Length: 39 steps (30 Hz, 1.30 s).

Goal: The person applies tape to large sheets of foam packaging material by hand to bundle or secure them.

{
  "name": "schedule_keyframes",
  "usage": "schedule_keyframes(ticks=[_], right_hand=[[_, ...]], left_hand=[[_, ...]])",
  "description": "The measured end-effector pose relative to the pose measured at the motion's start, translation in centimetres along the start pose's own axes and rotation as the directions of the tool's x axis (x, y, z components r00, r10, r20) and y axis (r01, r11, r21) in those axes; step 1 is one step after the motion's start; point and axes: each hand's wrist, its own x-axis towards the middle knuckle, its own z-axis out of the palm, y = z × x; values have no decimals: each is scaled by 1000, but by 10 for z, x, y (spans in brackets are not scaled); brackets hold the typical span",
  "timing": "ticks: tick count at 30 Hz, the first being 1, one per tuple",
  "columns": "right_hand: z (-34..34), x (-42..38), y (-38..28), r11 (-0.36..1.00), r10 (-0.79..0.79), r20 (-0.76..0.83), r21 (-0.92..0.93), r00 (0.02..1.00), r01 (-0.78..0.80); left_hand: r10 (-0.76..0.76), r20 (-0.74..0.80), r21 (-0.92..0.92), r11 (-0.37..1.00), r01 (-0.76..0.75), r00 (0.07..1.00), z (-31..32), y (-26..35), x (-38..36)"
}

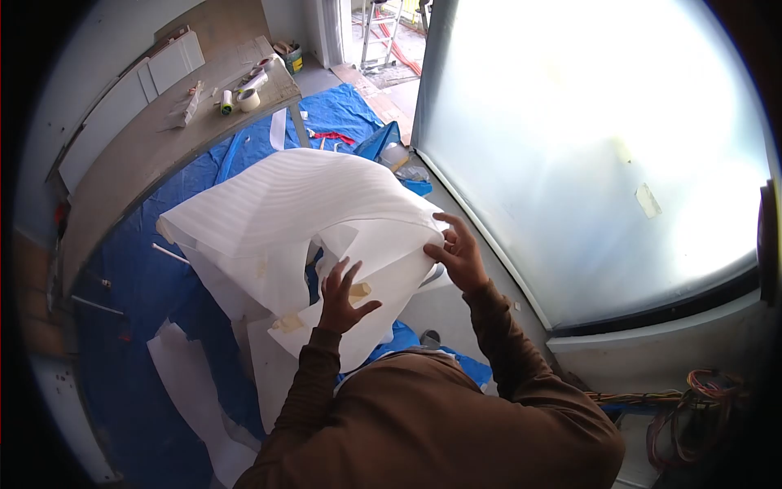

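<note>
A large crumpled sheet of white foam wrap bulges up in front of me, with tape patches on its lower part. My left hand is over the near part of the sheet, fingers spread and nothing in them. Close by lies a beige tape piece. At the sheet's right edge is my right hand, its thumb and fingers closed on the white wrap. What the wrap covers is hidden.
A workbench at the upper left bears tape rolls and a plastic bag. Blue tarp covers the floor. A plastic-covered window stands at the right, above coiled cables. Beyond the doorway is a ladder.
</note>
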Motion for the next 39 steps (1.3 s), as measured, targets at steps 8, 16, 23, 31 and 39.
schedule_keyframes(ticks=[8,16,23,31,39], right_hand=[[-26,4,22,985,-31,-14,-172,999,29],[-19,14,26,876,-190,-214,-477,958,68],[68,-12,-10,251,-178,698,-649,694,718],[94,44,19,711,78,807,-456,585,536],[78,65,19,751,203,758,-526,620,399]], left_hand=[[61,34,-147,988,-55,998,40,-10,-8],[79,-5,4,997,-79,997,8,20,-10],[50,-253,-83,994,-73,966,-4,36,-18],[10,-379,161,985,56,925,-68,65,-28],[-221,-336,-221,964,151,916,-81,61,-87]])
